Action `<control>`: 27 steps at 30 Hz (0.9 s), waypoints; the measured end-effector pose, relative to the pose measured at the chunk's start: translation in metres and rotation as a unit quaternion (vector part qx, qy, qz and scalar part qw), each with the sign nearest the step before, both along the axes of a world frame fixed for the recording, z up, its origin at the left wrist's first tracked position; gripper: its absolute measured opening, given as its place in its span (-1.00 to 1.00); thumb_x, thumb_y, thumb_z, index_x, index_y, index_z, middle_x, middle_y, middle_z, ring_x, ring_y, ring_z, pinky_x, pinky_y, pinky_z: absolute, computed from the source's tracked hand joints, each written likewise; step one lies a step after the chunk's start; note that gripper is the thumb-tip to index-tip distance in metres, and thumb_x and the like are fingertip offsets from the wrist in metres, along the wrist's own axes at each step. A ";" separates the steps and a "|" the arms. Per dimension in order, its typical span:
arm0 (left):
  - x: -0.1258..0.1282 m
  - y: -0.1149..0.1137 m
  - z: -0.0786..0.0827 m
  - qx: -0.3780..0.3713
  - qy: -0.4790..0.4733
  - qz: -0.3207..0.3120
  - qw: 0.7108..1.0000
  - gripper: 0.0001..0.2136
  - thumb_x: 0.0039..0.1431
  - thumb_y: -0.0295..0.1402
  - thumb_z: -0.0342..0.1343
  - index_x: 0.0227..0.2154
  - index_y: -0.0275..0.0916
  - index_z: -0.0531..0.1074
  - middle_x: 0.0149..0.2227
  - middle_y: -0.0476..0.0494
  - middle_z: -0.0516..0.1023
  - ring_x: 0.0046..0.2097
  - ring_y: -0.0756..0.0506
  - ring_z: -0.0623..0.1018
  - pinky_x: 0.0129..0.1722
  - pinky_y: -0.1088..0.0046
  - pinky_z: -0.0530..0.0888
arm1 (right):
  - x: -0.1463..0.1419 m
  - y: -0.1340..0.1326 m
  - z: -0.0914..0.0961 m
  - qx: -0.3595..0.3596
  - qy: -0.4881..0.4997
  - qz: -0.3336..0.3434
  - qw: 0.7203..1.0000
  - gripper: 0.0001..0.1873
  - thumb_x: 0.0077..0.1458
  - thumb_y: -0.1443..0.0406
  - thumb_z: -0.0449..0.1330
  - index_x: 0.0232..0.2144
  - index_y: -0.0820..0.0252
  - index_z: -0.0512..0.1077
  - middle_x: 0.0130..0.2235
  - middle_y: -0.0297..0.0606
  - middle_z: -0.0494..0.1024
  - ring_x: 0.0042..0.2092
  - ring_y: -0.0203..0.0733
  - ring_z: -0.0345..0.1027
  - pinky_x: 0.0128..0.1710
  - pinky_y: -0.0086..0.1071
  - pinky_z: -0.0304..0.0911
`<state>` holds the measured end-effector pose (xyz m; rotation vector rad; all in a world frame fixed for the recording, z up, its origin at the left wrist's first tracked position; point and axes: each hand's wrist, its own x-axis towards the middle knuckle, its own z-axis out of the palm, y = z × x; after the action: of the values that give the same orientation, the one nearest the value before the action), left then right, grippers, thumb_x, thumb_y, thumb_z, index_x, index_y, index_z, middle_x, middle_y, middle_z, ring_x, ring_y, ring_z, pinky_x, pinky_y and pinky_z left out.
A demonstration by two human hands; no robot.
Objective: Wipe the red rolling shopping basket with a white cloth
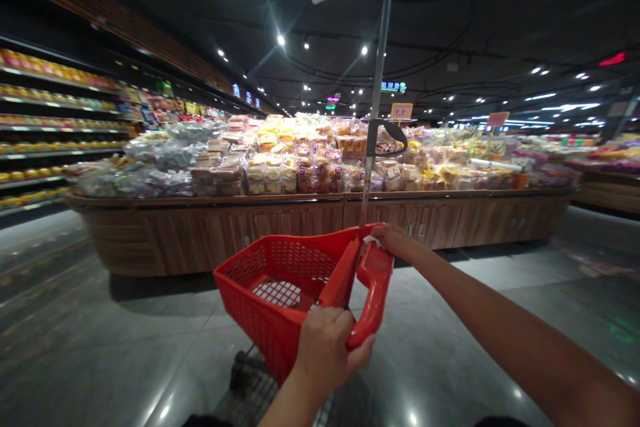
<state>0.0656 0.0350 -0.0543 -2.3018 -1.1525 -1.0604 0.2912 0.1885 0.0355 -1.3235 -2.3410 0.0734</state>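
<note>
A red plastic shopping cart [245, 280] stands in front of me, its basket turned to the left. Inside it I see only the holed walls and a pale grid at the bottom. My left hand [327, 337] is wrapped round the near end of the cart's red handle [375, 297]. At the handle's far end, my right hand [390, 238] is closed on the rim. A small white scrap, perhaps paper or tissue, shows by its fingers. From the cart's far corner rises a metal pole [379, 73] with a dark grey loop-shaped clip and a white sign on top, cut off by the frame.
A long wood-panelled display counter [295, 217] heaped with packaged food [320, 167] runs across the view beyond the cart. Shelves of jars or packs [60, 127] line the left. Another display [610, 177] stands at the right. Grey shiny floor [150, 340] surrounds the cart.
</note>
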 end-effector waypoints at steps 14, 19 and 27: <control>-0.004 -0.001 0.006 0.007 0.004 -0.020 1.000 -0.74 0.04 -0.15 0.07 -0.62 -0.18 0.26 -0.61 -0.01 0.38 -0.50 -0.05 0.41 -0.48 0.39 0.25 | -0.015 -0.109 -0.086 0.146 0.290 0.047 0.945 -0.70 0.06 0.45 0.02 -0.21 0.12 0.45 -0.07 -0.17 0.51 -0.03 -0.12 0.35 -0.03 -0.20 0.26; -0.008 0.000 0.007 0.010 0.006 -0.018 1.000 -0.71 0.04 -0.12 0.06 -0.63 -0.18 0.27 -0.61 -0.04 0.39 -0.51 -0.05 0.40 -0.49 0.41 0.26 | -0.022 -0.080 -0.098 0.148 0.464 -0.080 0.869 -0.78 0.12 0.39 -0.05 -0.24 0.18 0.36 0.00 -0.06 0.43 -0.01 -0.10 0.33 -0.08 -0.19 0.28; -0.029 -0.001 0.006 -0.003 0.001 -0.039 0.999 -0.75 0.04 -0.15 0.06 -0.59 -0.20 0.30 -0.58 -0.04 0.40 -0.47 -0.04 0.39 -0.45 0.43 0.29 | -0.074 -0.131 -0.129 0.112 0.556 -0.110 0.816 -0.84 0.15 0.23 0.03 -0.43 0.14 0.29 -0.30 -0.23 0.36 -0.28 -0.20 0.28 -0.29 -0.35 0.25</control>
<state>0.0362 0.0341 -0.0485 -2.3697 -1.0743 -1.0843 0.2175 0.0575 -0.0931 -0.9866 -1.1494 0.3731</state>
